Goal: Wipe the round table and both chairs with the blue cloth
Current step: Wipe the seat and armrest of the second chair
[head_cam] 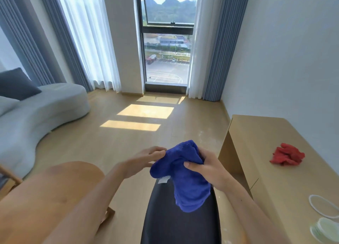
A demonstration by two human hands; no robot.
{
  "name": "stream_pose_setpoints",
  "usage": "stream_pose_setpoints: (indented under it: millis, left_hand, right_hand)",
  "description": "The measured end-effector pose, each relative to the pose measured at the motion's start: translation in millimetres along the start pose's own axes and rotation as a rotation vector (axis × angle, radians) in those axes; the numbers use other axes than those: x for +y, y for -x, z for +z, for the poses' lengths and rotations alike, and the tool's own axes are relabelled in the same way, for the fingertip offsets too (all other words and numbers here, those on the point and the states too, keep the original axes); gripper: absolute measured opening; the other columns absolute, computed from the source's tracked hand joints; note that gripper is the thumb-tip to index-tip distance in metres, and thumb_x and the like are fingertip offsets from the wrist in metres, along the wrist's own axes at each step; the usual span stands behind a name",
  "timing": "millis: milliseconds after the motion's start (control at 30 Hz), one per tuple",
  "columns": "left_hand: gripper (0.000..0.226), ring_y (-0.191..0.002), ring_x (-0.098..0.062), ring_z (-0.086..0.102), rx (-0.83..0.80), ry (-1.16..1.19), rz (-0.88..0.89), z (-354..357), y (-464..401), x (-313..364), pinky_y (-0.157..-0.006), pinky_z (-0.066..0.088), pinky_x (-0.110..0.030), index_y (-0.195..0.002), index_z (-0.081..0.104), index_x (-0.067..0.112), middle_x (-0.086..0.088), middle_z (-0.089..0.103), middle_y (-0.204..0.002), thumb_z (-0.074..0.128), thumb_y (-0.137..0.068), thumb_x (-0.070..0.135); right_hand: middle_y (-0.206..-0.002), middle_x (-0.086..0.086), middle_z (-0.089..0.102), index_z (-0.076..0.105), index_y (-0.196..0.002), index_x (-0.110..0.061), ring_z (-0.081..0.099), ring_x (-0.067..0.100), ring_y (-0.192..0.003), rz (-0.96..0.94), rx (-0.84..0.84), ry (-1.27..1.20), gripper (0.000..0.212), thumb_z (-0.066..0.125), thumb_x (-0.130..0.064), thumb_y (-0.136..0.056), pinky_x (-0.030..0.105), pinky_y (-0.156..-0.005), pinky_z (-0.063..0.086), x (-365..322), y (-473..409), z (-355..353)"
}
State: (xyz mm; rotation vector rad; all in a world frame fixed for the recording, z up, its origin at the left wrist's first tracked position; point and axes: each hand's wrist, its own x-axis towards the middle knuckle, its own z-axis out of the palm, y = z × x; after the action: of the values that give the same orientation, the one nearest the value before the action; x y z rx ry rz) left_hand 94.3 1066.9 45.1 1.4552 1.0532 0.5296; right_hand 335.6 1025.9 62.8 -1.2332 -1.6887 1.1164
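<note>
Blue cloth (185, 172) is held bunched in mid-air above the dark chair (179, 223), pinched by the right hand (205, 167); the left hand (145, 161) is spread, fingertips touching it. A loose bunch could be dropped before the round table (51, 194) is reached.

Two bare forearms are showing from the bottom of the view, with no sleeves reaching as far as the wrists or elbows. The left hand (145, 161) and the right hand (205, 165) are wearing no gloves, rings or watch. A small dark mark is showing on the right forearm. The nails are looking short and unpainted.
</note>
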Motion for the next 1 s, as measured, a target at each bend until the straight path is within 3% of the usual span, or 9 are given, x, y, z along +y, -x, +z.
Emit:
stream_pose_setpoints:
  millis: [133, 233, 333, 433, 567, 667, 767, 867, 1000]
  left_hand:
    - [0.065, -0.126, -0.013, 0.052, -0.076, 0.445, -0.034, 6.7, 4.8, -33.1, -0.099, 0.045, -0.031, -0.133, 0.048, 0.021, 0.003, 0.056, -0.136, 0.073, -0.077, 0.043]
    - [0.053, -0.110, -0.017, 0.060, -0.126, 0.431, 0.009, 17.4, -1.4, -31.6, -0.091, 0.048, -0.029, -0.120, 0.056, 0.010, -0.003, 0.064, -0.118, 0.075, -0.072, 0.022]
    - [0.050, -0.107, -0.029, 0.063, -0.048, 0.440, 0.045, 16.9, -6.8, -23.6, -0.088, 0.050, -0.032, -0.117, 0.058, 0.001, -0.014, 0.067, -0.112, 0.075, -0.071, 0.011]
    - [0.055, -0.107, -0.032, 0.065, 0.028, 0.536, 0.017, 10.2, -9.1, -13.8, -0.082, 0.054, -0.033, -0.121, 0.055, -0.002, -0.018, 0.065, -0.119, 0.076, -0.072, 0.012]
    - [0.034, -0.101, -0.023, 0.068, 0.075, 0.470, -0.009, 7.4, -13.6, -2.0, -0.076, 0.055, -0.029, -0.119, 0.057, 0.010, -0.004, 0.069, -0.112, 0.067, -0.086, 0.011]
    - [0.032, -0.103, -0.024, 0.066, 0.079, 0.425, -0.010, 10.6, -14.1, 4.3, -0.080, 0.053, -0.030, -0.118, 0.059, 0.006, -0.008, 0.068, -0.115, 0.064, -0.090, 0.021]
    - [0.040, -0.094, -0.025, 0.064, 0.206, 0.370, -0.008, 9.9, -11.0, 9.4, -0.083, 0.050, -0.033, -0.110, 0.061, -0.006, -0.015, 0.068, -0.106, 0.062, -0.092, 0.030]
    - [0.044, -0.088, -0.025, 0.059, 0.315, 0.284, -0.022, 7.7, -7.7, 6.4, -0.079, 0.047, -0.036, -0.107, 0.059, -0.012, -0.021, 0.064, -0.100, 0.061, -0.092, 0.029]
    - [0.032, -0.090, -0.026, 0.062, 0.464, 0.184, -0.030, 3.4, -0.8, -0.7, -0.082, 0.052, -0.040, -0.106, 0.056, 0.004, -0.012, 0.066, -0.098, 0.064, -0.090, 0.031]
  right_hand:
    - [-0.099, 0.006, 0.072, 0.066, -0.108, -0.016, 0.067, 0.023, -0.100, -0.009, 0.044, -0.185, 0.021, 0.066, -0.009, -0.088, 0.043, -0.094, 0.052, -11.4, -5.1, 0.8]
    - [-0.101, 0.010, 0.071, 0.067, -0.106, -0.011, 0.066, 0.030, -0.103, -0.001, 0.106, -0.357, 0.019, 0.068, -0.011, -0.087, 0.043, -0.091, 0.052, -15.6, -8.4, -1.6]
    - [-0.108, 0.010, 0.070, 0.066, -0.111, -0.013, 0.065, 0.028, -0.105, 0.051, 0.140, -0.387, 0.023, 0.065, -0.020, -0.090, 0.040, -0.089, 0.053, -19.7, -9.9, -9.3]
    - [-0.107, 0.002, 0.070, 0.064, -0.110, -0.022, 0.066, 0.020, -0.102, 0.126, 0.241, -0.177, 0.016, 0.059, -0.027, -0.095, 0.040, -0.092, 0.053, -16.7, -10.0, -20.7]
    - [-0.112, -0.007, 0.065, 0.057, -0.118, -0.027, 0.061, 0.012, -0.104, 0.273, 0.320, -0.033, 0.022, 0.051, -0.035, -0.099, 0.035, -0.093, 0.050, -3.1, -7.7, -21.1]
    - [-0.111, -0.003, 0.065, 0.057, -0.116, -0.022, 0.063, 0.015, -0.100, 0.402, 0.307, -0.119, 0.024, 0.060, -0.032, -0.094, 0.033, -0.077, 0.054, 4.1, -5.8, -21.1]
    - [-0.105, 0.004, 0.070, 0.057, -0.113, -0.019, 0.068, 0.023, -0.096, 0.487, 0.180, -0.397, 0.041, 0.073, -0.002, -0.079, 0.032, -0.069, 0.056, 7.6, -4.3, -23.6]
    - [-0.094, 0.006, 0.075, 0.052, -0.122, -0.019, 0.071, 0.026, -0.091, 0.457, 0.202, -0.400, 0.065, 0.070, 0.016, -0.071, 0.039, -0.079, 0.059, 10.2, -5.4, -18.0]
    - [-0.116, 0.005, 0.066, 0.042, -0.130, -0.040, 0.066, 0.022, -0.104, 0.364, 0.202, -0.202, 0.077, 0.075, 0.002, -0.075, 0.041, -0.092, 0.055, 13.7, -10.2, -6.8]
